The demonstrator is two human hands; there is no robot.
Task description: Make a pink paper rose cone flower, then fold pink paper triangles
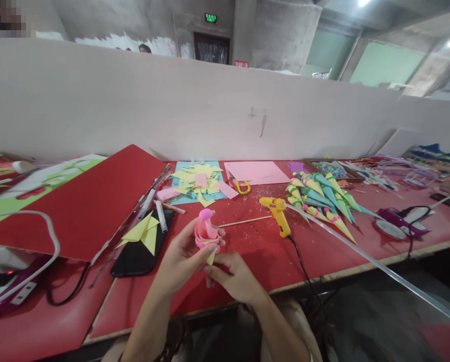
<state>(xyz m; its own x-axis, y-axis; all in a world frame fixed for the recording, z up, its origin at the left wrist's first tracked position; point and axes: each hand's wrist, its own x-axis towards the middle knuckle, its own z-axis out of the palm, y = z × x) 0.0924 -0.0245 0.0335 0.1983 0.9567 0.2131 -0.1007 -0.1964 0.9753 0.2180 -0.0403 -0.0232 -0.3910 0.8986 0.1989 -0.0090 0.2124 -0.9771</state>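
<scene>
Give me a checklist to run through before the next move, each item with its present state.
1. Left hand holding the pink-and-yellow piece: ok.
2. Right hand gripping the piece's lower tip: cannot tell; its fingers are close by.
3. Glue gun resting on the table, apart from both hands: ok.
4. Glue gun hot: cannot tell.
5. Clear rod kept within the table edge: not ok; it juts past.

Left hand point(185, 254) holding pink-topped cone point(206, 234), right hand point(232, 276) near its tip, yellow glue gun point(280, 217) beyond
</scene>
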